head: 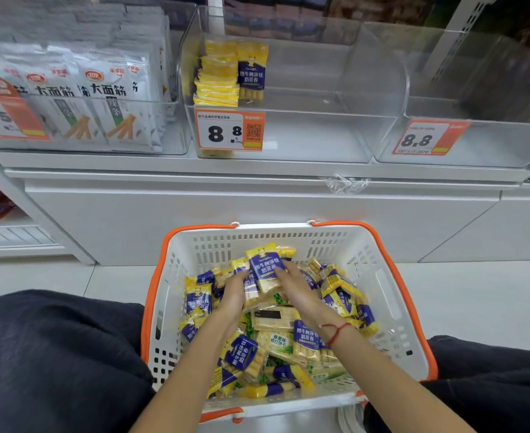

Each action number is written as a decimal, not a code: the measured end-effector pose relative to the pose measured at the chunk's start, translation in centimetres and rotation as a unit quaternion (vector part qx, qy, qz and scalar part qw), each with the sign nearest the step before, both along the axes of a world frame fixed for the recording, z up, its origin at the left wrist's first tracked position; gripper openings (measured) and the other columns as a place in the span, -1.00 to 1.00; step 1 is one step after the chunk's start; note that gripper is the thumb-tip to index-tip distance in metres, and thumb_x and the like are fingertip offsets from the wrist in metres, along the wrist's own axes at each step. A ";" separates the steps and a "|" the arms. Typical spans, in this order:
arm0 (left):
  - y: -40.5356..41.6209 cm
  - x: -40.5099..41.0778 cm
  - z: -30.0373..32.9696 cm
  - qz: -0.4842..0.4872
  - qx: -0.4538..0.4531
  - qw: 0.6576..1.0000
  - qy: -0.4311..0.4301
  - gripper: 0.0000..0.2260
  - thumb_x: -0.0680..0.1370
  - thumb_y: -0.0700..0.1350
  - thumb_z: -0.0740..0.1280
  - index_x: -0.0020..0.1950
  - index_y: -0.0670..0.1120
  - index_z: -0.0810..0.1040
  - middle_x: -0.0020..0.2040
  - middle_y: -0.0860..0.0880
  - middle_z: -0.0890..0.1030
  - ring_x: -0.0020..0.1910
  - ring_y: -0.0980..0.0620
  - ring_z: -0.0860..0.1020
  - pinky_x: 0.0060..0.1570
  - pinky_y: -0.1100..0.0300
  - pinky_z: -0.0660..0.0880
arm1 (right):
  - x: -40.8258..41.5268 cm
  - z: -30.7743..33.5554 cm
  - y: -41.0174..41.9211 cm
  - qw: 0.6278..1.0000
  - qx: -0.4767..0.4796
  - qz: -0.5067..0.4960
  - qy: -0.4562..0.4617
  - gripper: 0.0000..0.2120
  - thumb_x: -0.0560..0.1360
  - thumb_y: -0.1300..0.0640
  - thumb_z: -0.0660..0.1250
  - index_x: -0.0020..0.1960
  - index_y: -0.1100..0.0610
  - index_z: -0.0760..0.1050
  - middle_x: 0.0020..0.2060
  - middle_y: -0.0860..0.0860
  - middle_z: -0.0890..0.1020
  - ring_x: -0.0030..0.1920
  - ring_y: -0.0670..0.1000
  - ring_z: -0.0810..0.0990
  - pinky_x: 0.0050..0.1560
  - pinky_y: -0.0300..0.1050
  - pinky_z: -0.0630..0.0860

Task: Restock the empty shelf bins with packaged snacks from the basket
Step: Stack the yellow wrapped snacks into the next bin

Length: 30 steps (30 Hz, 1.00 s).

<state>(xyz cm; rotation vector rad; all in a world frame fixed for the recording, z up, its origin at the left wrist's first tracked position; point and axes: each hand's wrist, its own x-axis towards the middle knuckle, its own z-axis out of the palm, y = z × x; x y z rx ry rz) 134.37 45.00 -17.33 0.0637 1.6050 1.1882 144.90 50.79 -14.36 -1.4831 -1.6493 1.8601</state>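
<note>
item: bundle of yellow-and-purple snack packs (pixel 262 273), gathered upright in the white basket (pixel 382 276) on the floor. left hand (pixel 234 292) grips its left side, right hand (pixel 292 282) its right, fingers curled over the wrappers. long axis points away from the person. destination: the clear middle bin (pixel 288 135), directly ahead and above, partly stocked at its left end; both hands lie about equally near.

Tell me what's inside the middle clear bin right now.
The middle bin holds a small stack of yellow snack packs at its left end, one upright beside them; the rest shows bare. The price tag covers the front corner.
</note>
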 end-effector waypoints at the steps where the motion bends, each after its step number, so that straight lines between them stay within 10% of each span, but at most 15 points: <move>1: 0.0 0.1 0.3 0.014 0.014 1.000 0.006 -0.68 0.64 -0.01 0.08 -0.05 -0.08 0.58 -0.06 -0.12 0.67 -0.03 -0.10 0.57 0.16 0.00 0.42 | -0.3 -0.3 -0.2 0.999 0.051 -0.006 -0.019 -0.67 0.65 0.15 0.07 0.40 0.14 0.30 0.26 0.03 0.43 0.08 -0.04 0.45 0.01 -0.21 0.35; 5: 0.0 0.1 0.7 0.019 0.052 0.998 -0.010 -0.64 0.64 -0.01 0.06 -0.13 -0.07 0.59 -0.34 0.00 0.67 -0.25 -0.01 0.56 -0.11 0.12 0.43 | -0.4 -1.1 -0.9 0.986 0.137 -0.070 -0.062 -0.65 0.58 0.11 0.25 0.36 0.09 0.41 0.12 0.02 0.49 0.02 -0.05 0.50 -0.04 -0.21 0.42; 12: -0.2 0.2 0.1 -0.001 0.052 0.998 -0.034 -0.81 0.55 0.00 0.24 -0.04 -0.03 0.62 -0.02 -0.09 0.67 0.03 -0.08 0.59 0.15 -0.02 0.45 | -0.6 -1.9 -1.4 0.990 0.134 -0.035 -0.034 -0.72 0.52 0.10 0.36 0.22 -0.02 0.55 -0.03 -0.06 0.54 -0.02 -0.02 0.54 -0.02 -0.20 0.49; 17: -0.2 -0.5 -1.9 0.019 0.022 0.998 -0.055 -0.47 0.39 0.14 0.35 0.32 -0.03 0.48 0.29 -0.15 0.51 0.25 -0.12 0.50 0.29 -0.12 0.40 | -1.0 -2.7 -0.9 0.995 0.097 -0.005 -0.036 -0.84 0.53 0.03 0.33 0.10 -0.01 0.57 -0.16 -0.09 0.59 -0.13 -0.13 0.53 -0.17 -0.37 0.39; 20: -0.4 -1.2 -2.4 0.030 0.017 0.997 -0.068 -0.55 0.52 0.05 0.33 0.35 -0.11 0.45 0.19 -0.18 0.60 0.14 -0.13 0.58 0.05 0.02 0.50 | -1.1 -3.2 1.2 0.990 0.127 0.013 -0.061 -0.83 0.59 0.02 0.24 -0.07 -0.05 0.60 -0.14 0.02 0.67 -0.12 0.01 0.60 -0.07 -0.15 0.47; 26: -0.9 -2.4 -3.2 0.085 0.056 0.989 -0.105 -0.79 0.59 -0.04 0.24 0.10 -0.12 0.57 -0.09 -0.14 0.66 -0.14 -0.06 0.60 -0.03 0.09 0.47 | -1.1 -7.5 7.6 0.948 0.171 0.074 -0.257 -0.54 0.51 0.10 0.35 0.36 0.13 0.32 0.19 0.13 0.50 0.13 0.11 0.53 0.06 -0.07 0.46; 30: -0.3 -3.0 -3.5 0.132 0.067 0.981 -0.125 -0.85 0.56 -0.11 0.19 -0.04 -0.12 0.54 -0.22 -0.11 0.62 -0.23 -0.07 0.56 -0.15 0.08 0.46 | -1.9 -9.0 8.4 0.922 0.252 0.108 -0.273 -0.70 0.46 0.04 0.42 0.15 0.05 0.50 0.11 0.06 0.54 0.04 0.07 0.56 -0.10 -0.15 0.45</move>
